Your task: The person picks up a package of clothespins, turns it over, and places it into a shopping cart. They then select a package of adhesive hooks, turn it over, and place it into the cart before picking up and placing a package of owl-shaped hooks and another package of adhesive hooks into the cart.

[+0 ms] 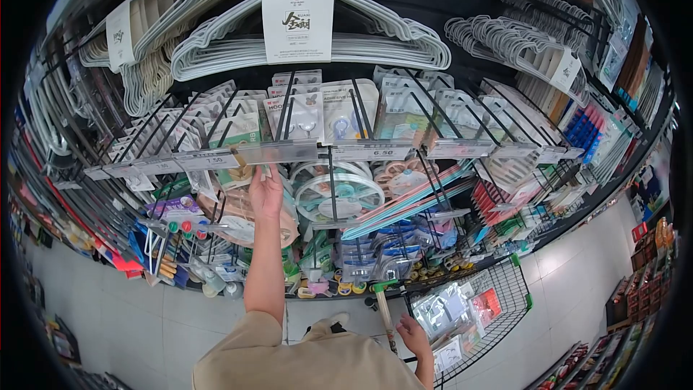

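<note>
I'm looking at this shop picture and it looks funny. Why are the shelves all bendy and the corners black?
Head view: a fisheye lens bows the price rails and hangers into curves. Its corners lie outside the lens circle, so they are black. The middle is sharp, with the left hand clear, while goods near the rim are squeezed and smeared. The light is bright and even.

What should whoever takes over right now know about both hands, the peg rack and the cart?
Left hand: raised to the peg rack, fingers on a hanging pack; grip unclear.
Right hand: low, at the cart handle; grip unclear.
Done: several packs lie in the cart.
Left: the touched pack hangs on its peg.
</note>
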A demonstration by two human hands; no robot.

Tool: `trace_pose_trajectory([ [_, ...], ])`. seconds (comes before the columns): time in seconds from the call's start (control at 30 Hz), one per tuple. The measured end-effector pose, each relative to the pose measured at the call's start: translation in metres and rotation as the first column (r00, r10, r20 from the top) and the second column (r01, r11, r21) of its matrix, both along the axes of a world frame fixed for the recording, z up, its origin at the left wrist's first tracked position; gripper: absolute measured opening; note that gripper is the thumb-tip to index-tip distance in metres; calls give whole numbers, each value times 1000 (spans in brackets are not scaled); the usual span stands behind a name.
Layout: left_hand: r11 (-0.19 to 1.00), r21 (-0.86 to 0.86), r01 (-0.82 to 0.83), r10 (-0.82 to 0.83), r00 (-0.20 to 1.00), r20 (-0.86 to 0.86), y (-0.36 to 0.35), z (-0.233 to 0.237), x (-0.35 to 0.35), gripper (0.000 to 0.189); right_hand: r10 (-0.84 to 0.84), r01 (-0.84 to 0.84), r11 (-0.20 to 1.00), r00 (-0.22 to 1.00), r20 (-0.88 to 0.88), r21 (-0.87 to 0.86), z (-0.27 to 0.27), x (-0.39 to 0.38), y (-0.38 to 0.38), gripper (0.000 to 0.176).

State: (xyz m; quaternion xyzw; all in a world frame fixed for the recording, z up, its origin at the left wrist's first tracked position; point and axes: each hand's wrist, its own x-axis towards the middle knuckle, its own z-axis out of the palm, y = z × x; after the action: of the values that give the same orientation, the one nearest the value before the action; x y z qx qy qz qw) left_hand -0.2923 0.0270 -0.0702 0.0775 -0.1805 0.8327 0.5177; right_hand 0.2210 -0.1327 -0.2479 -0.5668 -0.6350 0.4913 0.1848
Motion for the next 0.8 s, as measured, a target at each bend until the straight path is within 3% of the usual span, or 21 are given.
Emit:
trace_pose_trajectory([
  [0.07, 989, -126, -75, 79, 996, 29, -4, 11, 12, 33, -6, 6, 1000, 1000, -4, 4, -2, 0, -1, 50],
  [0.2, 994, -74, -80, 74, 994, -81, -10, 8, 21, 35, -4, 4, 1000, 1000, 2, 12, 5, -1, -1, 50],
  [0.27, 973, -83, -215, 205, 972, -118, -14, 9, 27, 42, -2, 3, 1000, 1000, -4, 15, 1, 1, -2, 51],
  [0.57, 930, -225, -289, 272, 956, -107, -20, 18, 30, 51, 7, -7, 1000, 1000, 10, 9, -8, 2, -3, 51],
  [0.8, 908, -202, -368, 352, 930, -108, 3, 7, 9, 39, 13, -13, 1000, 1000, 2, 7, -10, 3, -4, 52],
])
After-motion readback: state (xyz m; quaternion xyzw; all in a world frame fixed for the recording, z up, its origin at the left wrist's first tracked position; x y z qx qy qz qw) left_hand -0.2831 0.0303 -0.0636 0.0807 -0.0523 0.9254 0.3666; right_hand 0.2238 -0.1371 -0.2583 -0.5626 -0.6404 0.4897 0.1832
